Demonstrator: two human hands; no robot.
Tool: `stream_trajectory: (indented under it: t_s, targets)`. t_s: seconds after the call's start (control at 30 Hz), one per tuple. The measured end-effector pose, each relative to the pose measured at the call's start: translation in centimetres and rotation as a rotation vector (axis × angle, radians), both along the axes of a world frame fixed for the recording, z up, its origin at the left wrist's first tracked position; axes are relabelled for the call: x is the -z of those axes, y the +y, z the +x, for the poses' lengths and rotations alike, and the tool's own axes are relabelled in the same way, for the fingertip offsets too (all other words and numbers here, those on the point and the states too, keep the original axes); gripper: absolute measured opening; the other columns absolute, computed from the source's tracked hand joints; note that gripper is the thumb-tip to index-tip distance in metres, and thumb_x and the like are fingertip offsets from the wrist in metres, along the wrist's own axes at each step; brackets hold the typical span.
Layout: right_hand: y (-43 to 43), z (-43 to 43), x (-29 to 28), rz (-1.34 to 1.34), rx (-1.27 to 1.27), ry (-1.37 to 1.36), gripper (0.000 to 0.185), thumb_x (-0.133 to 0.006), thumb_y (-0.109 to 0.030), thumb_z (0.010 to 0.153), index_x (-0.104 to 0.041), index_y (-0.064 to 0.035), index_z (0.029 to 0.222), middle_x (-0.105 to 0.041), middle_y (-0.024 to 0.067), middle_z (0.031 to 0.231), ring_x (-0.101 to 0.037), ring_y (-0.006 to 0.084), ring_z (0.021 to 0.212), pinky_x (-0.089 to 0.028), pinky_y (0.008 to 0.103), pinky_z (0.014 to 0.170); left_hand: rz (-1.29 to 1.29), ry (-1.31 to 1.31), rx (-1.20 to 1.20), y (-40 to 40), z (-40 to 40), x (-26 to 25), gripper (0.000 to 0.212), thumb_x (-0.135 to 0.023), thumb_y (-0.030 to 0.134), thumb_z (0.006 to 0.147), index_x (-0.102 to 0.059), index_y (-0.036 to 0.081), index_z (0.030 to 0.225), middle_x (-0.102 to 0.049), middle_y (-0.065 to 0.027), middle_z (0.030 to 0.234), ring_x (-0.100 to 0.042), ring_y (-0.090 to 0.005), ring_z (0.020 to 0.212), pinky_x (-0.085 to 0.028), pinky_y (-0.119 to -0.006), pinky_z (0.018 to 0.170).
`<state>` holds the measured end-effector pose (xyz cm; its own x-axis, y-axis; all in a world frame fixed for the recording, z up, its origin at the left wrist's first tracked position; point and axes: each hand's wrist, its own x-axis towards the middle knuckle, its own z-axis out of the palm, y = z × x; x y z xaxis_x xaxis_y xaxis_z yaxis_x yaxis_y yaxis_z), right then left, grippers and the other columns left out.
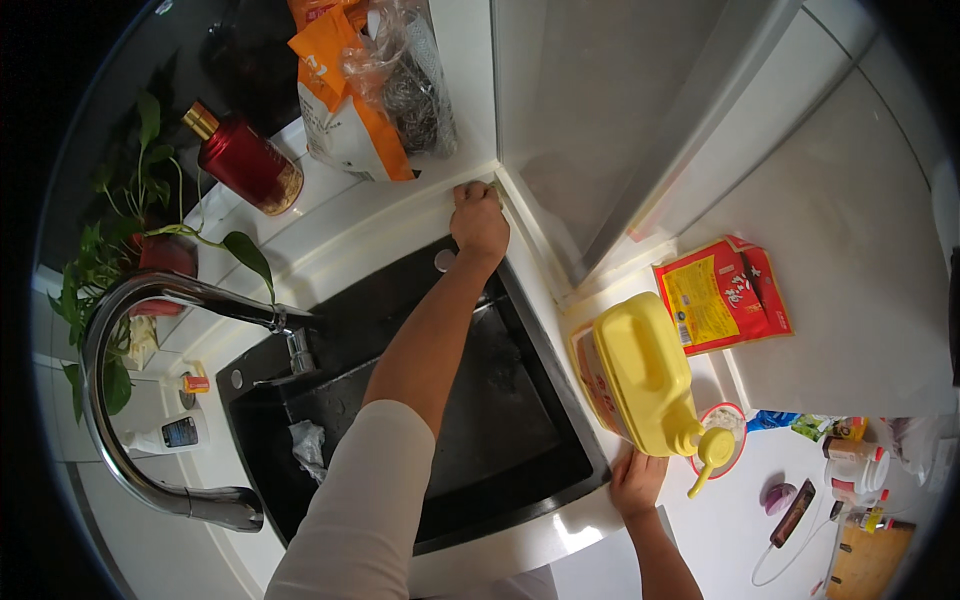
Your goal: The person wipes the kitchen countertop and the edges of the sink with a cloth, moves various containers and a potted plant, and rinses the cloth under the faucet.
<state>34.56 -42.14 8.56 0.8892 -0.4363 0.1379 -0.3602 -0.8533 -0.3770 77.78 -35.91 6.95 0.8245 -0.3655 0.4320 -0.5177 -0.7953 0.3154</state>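
My left hand (480,225) reaches across the black sink (480,405) to the back corner of the white counter. Its fingers are bent over a small yellowish cleaning pad (498,192), mostly hidden, so cloth or sponge cannot be settled. My right hand (637,484) rests at the counter's front edge, right of the sink, against the lower end of a yellow plastic jug (645,360) with a pump top. The jug hides some of its fingers, and a grip on it cannot be made out. A crumpled piece of clear plastic (307,448) lies in the sink.
A chrome faucet (112,420) arches at left. A potted plant (165,259), red bottle (251,169) and orange-white bag (349,112) line the ledge. A glass panel (577,112) rises beside the corner. Rightward are a red packet (724,296), bowl (727,420), onion (780,498) and phone (793,514).
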Motion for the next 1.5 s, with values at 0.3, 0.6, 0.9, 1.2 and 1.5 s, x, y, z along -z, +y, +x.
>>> stream_trajectory:
  t_s: [0.3,0.6,0.9,1.2,1.5]
  targets:
    - [-0.1,0.6,0.0,-0.063,-0.011,-0.036,0.047,-0.053,0.000,0.068,-0.047,0.0043,0.115,-0.047,0.0275,0.108,-0.044,0.0481,0.100,-0.035,0.0538,0.090,0.118,0.013,0.411,2.8,-4.2,-1.2,0.016,-0.059,-0.001,0.069,-0.065,0.000,0.083,-0.056,-0.0093,0.100,-0.048,-0.0326,0.102,-0.054,-0.038,0.075]
    - [-0.2,0.3,0.6,-0.031,0.000,-0.070,0.041,-0.051,0.002,0.069,-0.049,0.0023,0.110,-0.048,0.0263,0.103,-0.044,0.0466,0.096,-0.035,0.0532,0.086,-0.167,-0.154,-0.051,1.0,0.9,-1.9,0.024,-0.059,0.001,0.071,-0.065,0.006,0.095,-0.060,-0.0092,0.101,-0.049,-0.0325,0.102,-0.049,-0.039,0.082]
    - [-0.1,0.4,0.1,-0.015,-0.004,-0.056,0.043,-0.052,0.001,0.068,-0.049,0.0024,0.111,-0.048,0.0262,0.106,-0.043,0.0473,0.100,-0.034,0.0543,0.090,0.076,0.006,0.041,-0.5,-1.1,-0.6,0.025,-0.057,0.003,0.073,-0.064,0.000,0.097,-0.062,-0.0109,0.099,-0.049,-0.0329,0.104,-0.048,-0.034,0.084]
    - [0.1,0.6,0.1,-0.077,0.006,-0.008,0.042,-0.052,0.003,0.067,-0.049,0.0006,0.109,-0.048,0.0228,0.101,-0.044,0.0405,0.087,-0.035,0.0469,0.076,-0.015,0.079,0.194,1.0,-10.4,-1.5,0.021,-0.056,0.002,0.070,-0.065,-0.004,0.088,-0.062,-0.0124,0.096,-0.048,-0.0352,0.106,-0.050,-0.034,0.081]
    - [-0.2,0.4,0.6,-0.074,0.001,-0.063,0.034,-0.053,-0.001,0.067,-0.049,0.0015,0.100,-0.048,0.0221,0.094,-0.045,0.0401,0.084,-0.035,0.0462,0.072,0.160,-0.195,0.584,3.9,-13.6,-1.4,0.021,-0.059,0.010,0.067,-0.066,0.002,0.084,-0.056,-0.0042,0.091,-0.050,-0.0233,0.097,-0.052,-0.029,0.070]
